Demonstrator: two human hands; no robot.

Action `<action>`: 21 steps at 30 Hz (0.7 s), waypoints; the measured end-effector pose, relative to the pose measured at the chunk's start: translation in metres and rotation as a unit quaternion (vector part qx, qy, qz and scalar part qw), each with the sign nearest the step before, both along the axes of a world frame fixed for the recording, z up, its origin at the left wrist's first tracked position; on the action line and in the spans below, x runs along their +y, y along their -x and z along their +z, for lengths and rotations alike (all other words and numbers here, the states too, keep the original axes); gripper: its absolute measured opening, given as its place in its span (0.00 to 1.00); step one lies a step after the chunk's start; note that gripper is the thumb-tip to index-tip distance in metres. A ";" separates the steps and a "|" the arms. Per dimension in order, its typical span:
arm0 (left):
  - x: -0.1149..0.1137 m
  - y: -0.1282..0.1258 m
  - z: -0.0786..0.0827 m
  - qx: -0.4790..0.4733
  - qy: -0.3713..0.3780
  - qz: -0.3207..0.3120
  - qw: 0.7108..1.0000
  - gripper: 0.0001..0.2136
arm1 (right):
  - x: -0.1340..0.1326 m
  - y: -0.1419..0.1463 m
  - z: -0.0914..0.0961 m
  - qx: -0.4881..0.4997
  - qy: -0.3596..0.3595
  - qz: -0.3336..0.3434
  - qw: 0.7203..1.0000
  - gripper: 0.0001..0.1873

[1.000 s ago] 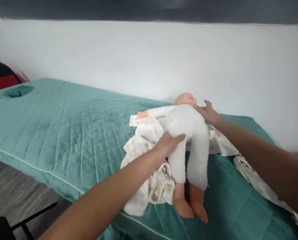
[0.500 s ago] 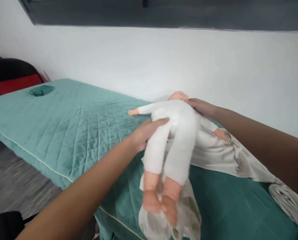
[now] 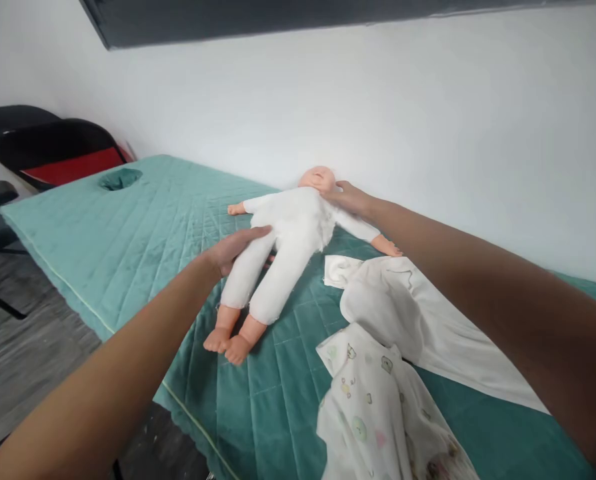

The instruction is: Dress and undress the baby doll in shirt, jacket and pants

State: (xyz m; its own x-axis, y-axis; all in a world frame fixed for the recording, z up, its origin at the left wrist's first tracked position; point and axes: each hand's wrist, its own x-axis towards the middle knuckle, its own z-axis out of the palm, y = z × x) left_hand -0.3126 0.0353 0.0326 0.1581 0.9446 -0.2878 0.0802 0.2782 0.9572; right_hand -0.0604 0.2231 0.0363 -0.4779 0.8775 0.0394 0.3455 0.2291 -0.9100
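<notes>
A baby doll (image 3: 298, 220) with a white cloth body and pinkish plastic head, hands and feet lies on the green quilted bed cover (image 3: 178, 227), its feet towards me. My left hand (image 3: 235, 250) grips the thigh nearer the left side, thumb on top, with fingertips showing between the legs. Up by the neck and shoulder, my right hand (image 3: 348, 199) holds the doll; some of its fingers are hidden behind it. White baby clothes (image 3: 393, 373) with small printed animals lie crumpled to the doll's right.
A white wall (image 3: 428, 120) runs along the bed's far side, with a dark panel (image 3: 258, 17) above. The cover has a round face hole (image 3: 121, 179) at its far left end. Black and red chairs (image 3: 73, 157) stand beyond it, over a grey floor (image 3: 8, 360).
Both hands have shifted the doll leftward, off the baby clothes and onto the bare cover. The clothes now lie uncovered beside it. My view has also turned somewhat.
</notes>
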 end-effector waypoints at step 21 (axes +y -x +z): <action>-0.119 -0.163 -0.013 0.536 -0.431 -0.329 0.647 0.21 | -0.198 -0.243 0.020 -0.546 -0.201 -0.051 0.812 0.18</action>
State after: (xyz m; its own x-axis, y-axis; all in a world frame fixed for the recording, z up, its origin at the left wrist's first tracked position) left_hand -0.1495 -0.0833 0.0195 0.7535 0.6570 0.0238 0.6564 -0.7538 0.0297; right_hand 0.1822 0.0250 0.0565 -0.3466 0.9357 -0.0661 0.9317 0.3515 0.0915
